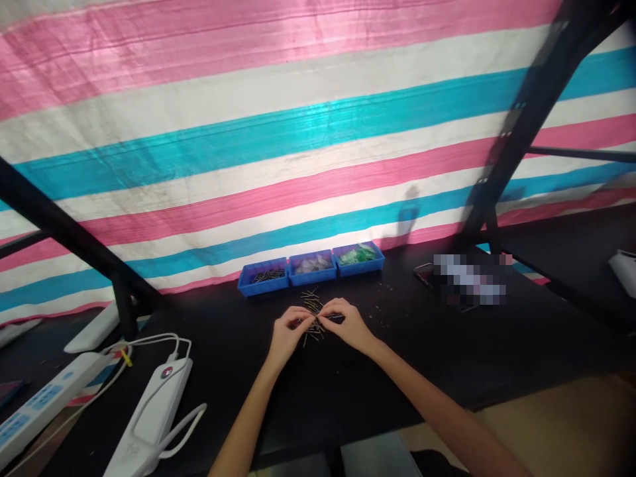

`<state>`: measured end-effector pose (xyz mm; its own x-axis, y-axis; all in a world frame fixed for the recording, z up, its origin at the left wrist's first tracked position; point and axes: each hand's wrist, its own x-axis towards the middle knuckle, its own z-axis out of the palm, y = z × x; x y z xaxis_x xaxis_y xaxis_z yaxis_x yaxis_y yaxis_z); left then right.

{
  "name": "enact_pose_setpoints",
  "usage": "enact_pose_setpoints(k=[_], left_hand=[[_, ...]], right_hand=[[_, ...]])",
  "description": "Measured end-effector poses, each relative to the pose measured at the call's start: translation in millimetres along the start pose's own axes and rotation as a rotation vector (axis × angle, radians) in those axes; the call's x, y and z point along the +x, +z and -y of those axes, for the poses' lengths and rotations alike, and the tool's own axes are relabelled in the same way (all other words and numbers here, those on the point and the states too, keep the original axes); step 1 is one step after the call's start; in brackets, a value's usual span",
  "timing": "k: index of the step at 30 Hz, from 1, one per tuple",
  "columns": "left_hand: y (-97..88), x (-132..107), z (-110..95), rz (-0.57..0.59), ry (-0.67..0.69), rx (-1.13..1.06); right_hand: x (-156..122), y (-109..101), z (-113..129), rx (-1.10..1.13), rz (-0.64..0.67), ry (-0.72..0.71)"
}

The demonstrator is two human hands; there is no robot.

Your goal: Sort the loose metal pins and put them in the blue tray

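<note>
I see two hands close together over the black table (342, 407). The left hand (287, 336) and the right hand (355, 328) each have thumb and fingers pressed together at the tips. What they pinch is too small for me to tell. Thin metal sticks (311, 301) lie in a messy pile under and just past the fingers. Behind stand three blue bins (264, 287) side by side: dark sticks, clear plastic bits, green plastic bits.

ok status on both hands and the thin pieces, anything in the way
Left hand and right hand close together at the thin pieces, grip too small to tell. Pieces loosely heaped, partly hidden by hands. Blue trays just beyond.
</note>
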<state>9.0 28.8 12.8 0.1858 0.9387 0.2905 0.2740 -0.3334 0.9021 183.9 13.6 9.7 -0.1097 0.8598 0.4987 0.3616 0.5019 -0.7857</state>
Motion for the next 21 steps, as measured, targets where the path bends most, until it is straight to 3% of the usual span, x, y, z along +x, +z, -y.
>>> enact_pose_setpoints(k=[8, 14, 21], left_hand=[[6.3, -2.8, 1.4, 0.001, 0.014, -0.030], [7.8, -4.5, 3.4, 0.029, 0.013, -0.053], [3.9, -3.7, 2.1, 0.032, 0.053, -0.019]], right_hand=[[-2.3, 2.7, -4.9, 0.076, 0.016, 0.014], [-2.6, 0.6, -2.9, 0.036, 0.110, 0.012], [2.7, -6.7, -4.0, 0.088, 0.022, 0.027]])
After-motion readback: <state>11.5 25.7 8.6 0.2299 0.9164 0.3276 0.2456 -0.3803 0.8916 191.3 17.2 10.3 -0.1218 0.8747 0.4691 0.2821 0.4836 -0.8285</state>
